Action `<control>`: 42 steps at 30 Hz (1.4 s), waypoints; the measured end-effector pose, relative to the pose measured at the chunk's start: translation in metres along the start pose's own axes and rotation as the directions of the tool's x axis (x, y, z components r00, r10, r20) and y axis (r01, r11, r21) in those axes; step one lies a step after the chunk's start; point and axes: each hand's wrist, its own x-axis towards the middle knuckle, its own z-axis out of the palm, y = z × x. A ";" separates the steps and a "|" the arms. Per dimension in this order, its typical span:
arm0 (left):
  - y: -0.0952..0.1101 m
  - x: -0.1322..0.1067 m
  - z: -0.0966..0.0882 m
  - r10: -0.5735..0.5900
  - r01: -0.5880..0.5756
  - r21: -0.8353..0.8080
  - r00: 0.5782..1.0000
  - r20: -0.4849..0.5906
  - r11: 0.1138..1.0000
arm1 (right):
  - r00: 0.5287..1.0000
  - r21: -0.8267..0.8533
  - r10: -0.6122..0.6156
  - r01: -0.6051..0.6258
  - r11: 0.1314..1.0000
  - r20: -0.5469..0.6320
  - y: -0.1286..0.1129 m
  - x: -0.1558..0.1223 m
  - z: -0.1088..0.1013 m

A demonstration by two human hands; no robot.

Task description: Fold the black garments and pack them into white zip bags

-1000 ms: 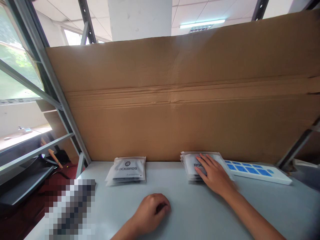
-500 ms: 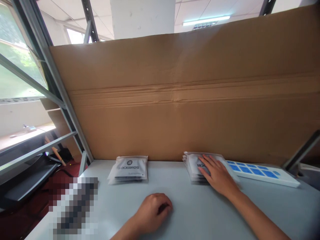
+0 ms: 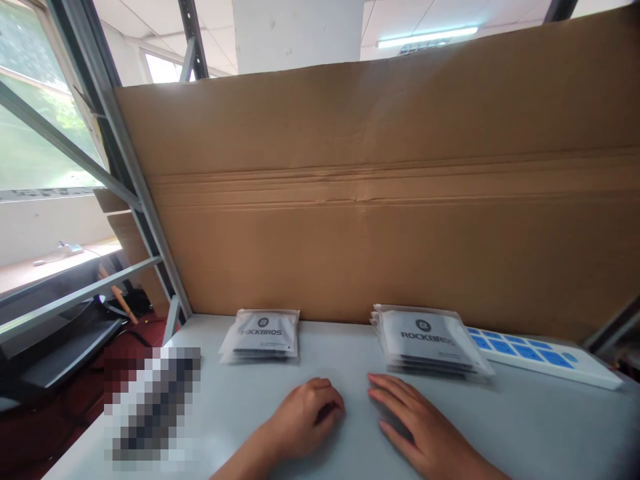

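A small stack of clear plastic ROCKBROS pouches (image 3: 261, 337) with grey printed sleeves and dark contents lay ahead of the left hand (image 3: 305, 420), loosely curled and gripping nothing on the pale grey table (image 3: 525, 427); the right hand (image 3: 420, 427) lay open, empty, just short of a taller stack of matching pouches (image 3: 427, 341); a white blue-patched panel (image 3: 543, 359) lay further right.

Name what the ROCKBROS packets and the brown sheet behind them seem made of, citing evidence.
The ROCKBROS packets: glossy clear plastic, judging by shine and crinkled edges; contents unclear. The brown sheet: matte corrugated cardboard, shown by its creased fold lines.
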 end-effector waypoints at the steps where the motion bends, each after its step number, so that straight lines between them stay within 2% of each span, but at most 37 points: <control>1: 0.000 0.000 0.000 0.003 -0.003 0.004 1.000 -0.001 1.000 | 1.000 0.019 0.024 -0.024 1.000 0.009 0.001 0.002 -0.001; 6: -0.002 0.001 0.000 0.045 -0.043 0.100 0.999 -0.015 0.994 | 0.997 0.054 0.072 -0.073 0.996 0.030 0.007 0.006 -0.002; 12: -0.007 0.003 0.001 0.047 -0.039 0.164 0.998 -0.042 0.986 | 0.995 0.071 0.092 -0.094 0.993 0.030 0.007 0.006 -0.002; 17: -0.002 0.002 -0.002 0.037 -0.039 0.232 0.999 0.015 0.972 | 0.995 0.076 0.101 -0.103 0.992 0.026 0.005 0.007 -0.003; 21: -0.004 -0.004 -0.012 0.073 -0.086 0.263 0.996 0.061 0.961 | 0.996 0.084 0.091 -0.092 0.992 0.008 0.007 0.006 -0.001; 25: -0.009 -0.016 -0.021 0.066 -0.072 0.259 0.997 0.033 0.963 | 0.996 0.119 0.080 -0.075 0.990 -0.036 0.010 0.005 0.002; 28: -0.012 -0.021 -0.024 0.034 -0.035 0.241 0.999 0.008 0.970 | 0.995 0.125 0.093 -0.089 0.988 -0.026 0.009 0.005 0.001; 42: -0.011 -0.020 -0.024 -0.014 0.015 0.165 1.000 -0.008 0.986 | 0.992 0.121 0.122 -0.122 0.985 0.004 0.010 0.006 0.002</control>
